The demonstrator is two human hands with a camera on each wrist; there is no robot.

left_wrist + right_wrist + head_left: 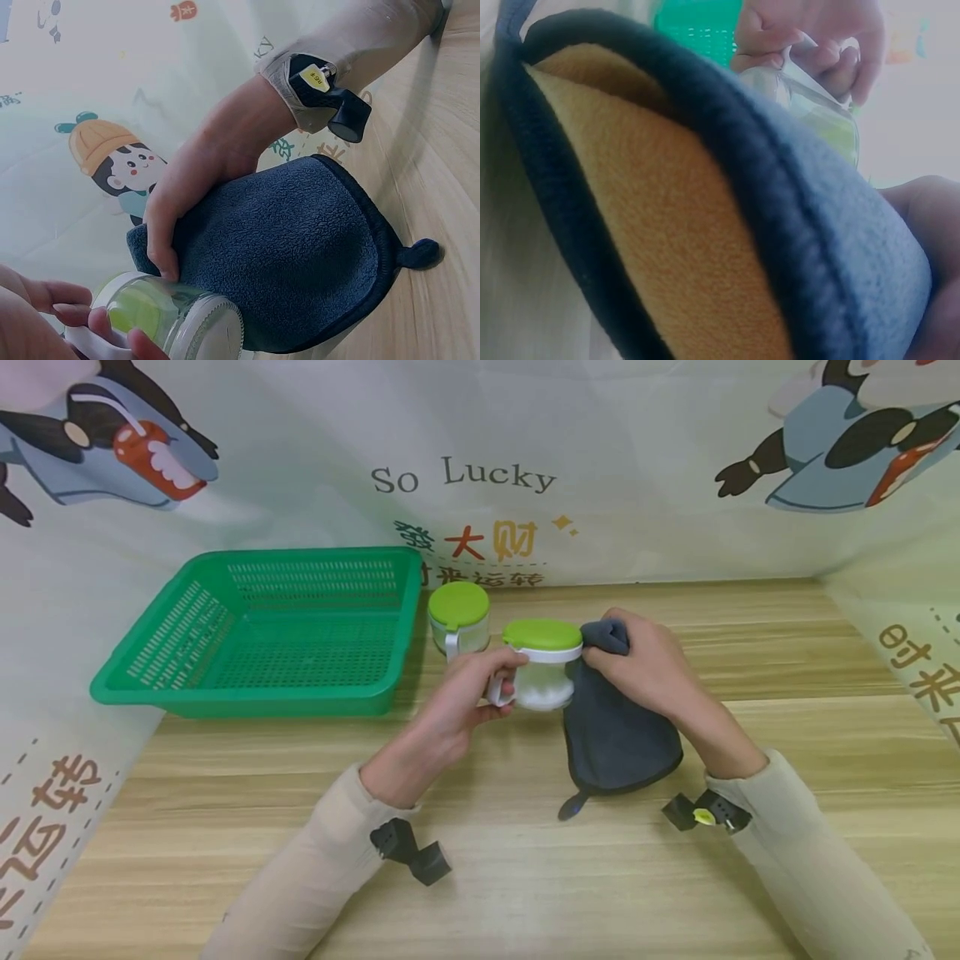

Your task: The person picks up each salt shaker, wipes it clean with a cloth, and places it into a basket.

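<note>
My left hand (457,706) grips the white handle of a clear glass seasoning jar (543,685) with a green lid and a white collar. In the left wrist view the jar (206,330) is tilted, its ribbed base facing right. Bunched at its top between the thumb and fingers of my right hand (648,656) is a dark grey cloth (622,743), held beside the jar's right side near the collar. The rest of the cloth hangs down, with a small loop at its lower corner. Its orange-yellow underside (667,217) shows in the right wrist view.
A second green-lidded jar (459,606) stands behind my left hand, its handle toward me. To the left of it sits a green plastic basket (277,702) with slotted sides. The wooden table (510,877) ends at a printed backdrop (637,543) at the back.
</note>
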